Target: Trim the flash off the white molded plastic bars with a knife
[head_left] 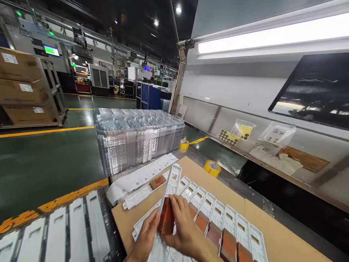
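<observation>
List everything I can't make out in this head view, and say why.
All in the head view:
- Part of the orange block: covered by the right hand.
- Lower end of the held white panel: obscured around the left hand.
- Print on the paper strip: too small.
- Leftmost rack panel: cut off by the picture edge.

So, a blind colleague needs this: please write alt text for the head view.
A right hand grips a reddish block against a long white part, the left hand at its side. More white parts lie in a row on cardboard; stacked clear trays stand beyond.
</observation>
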Demonstrator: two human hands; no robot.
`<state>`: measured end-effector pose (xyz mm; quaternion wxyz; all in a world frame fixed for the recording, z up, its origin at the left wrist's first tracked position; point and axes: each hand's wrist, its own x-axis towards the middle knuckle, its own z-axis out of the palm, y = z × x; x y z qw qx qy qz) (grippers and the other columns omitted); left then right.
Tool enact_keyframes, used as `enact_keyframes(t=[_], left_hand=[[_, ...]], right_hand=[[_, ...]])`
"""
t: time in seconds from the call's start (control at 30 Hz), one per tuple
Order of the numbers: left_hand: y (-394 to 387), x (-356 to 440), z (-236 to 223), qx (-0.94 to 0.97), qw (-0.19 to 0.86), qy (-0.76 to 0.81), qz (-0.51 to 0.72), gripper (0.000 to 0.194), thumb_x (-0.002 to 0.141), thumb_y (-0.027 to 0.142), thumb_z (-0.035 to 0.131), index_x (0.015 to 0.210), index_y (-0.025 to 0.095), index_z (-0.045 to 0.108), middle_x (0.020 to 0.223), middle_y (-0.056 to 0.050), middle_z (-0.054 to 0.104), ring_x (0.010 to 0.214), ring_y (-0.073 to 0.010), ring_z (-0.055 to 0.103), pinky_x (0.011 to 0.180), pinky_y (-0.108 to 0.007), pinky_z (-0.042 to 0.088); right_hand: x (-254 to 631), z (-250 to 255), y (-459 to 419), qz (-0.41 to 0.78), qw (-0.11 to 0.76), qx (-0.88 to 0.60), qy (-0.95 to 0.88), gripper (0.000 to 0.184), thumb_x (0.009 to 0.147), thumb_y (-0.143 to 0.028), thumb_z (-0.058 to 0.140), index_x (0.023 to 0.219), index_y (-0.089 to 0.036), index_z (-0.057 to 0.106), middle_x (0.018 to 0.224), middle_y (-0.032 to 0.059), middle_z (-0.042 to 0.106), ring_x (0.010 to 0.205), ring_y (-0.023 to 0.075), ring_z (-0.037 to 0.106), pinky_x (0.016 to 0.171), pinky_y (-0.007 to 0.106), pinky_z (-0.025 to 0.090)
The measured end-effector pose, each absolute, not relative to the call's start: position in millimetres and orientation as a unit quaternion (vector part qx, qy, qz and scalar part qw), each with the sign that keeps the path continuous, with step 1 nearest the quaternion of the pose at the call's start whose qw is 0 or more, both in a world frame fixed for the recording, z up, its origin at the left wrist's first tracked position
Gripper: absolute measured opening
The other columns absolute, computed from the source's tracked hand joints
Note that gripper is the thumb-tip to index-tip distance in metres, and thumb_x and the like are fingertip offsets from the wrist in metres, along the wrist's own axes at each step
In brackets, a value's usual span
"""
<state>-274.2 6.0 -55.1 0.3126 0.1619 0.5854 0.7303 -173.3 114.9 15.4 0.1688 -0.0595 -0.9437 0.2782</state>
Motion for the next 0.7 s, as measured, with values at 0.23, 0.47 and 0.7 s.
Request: enact_keyframes(t=[0.23,0.47,0.7], left_hand=[[-6.9,-238.3,-29.0,0.274,0.365,0.463,0.76,0.048,0.081,0.043,0.056,0.124,0.021,0.053,0.128,-0.008,0.056,0.125,-0.0277,0.043,0.104,-0.04,0.035],[-16.3,-227.0,-26.5,0.269,0.349,0.484,0.756,0.052,0.077,0.046,0.059,0.121,0.019,0.055,0.123,-0.01,0.059,0.121,-0.0293,0.047,0.104,-0.041,0.035],[-32.7,-203.5,-28.6,0.265,0.384,0.517,0.717,0.062,0.074,0.056,0.056,0.124,0.02,0.053,0.113,-0.012,0.064,0.1,-0.0302,0.061,0.087,-0.042,0.049]], right_hand=[[-156.5,-1.1,97.5,0.198,0.211,-0.061,-0.955,0.096,0.049,-0.013,0.051,0.137,-0.007,0.015,0.13,0.0196,0.036,0.122,0.0327,0.032,0.101,0.049,0.028],[-139.7,-1.1,92.0,0.256,0.218,-0.042,-0.941,0.096,0.057,-0.015,0.057,0.143,-0.014,0.014,0.134,0.0187,0.034,0.126,0.0332,0.031,0.101,0.051,0.027],[-147.9,23.2,79.8,0.56,0.31,-0.258,-0.724,0.064,0.09,-0.054,0.035,0.143,-0.021,0.02,0.142,0.0105,0.033,0.131,0.0219,0.03,0.106,0.038,0.024]])
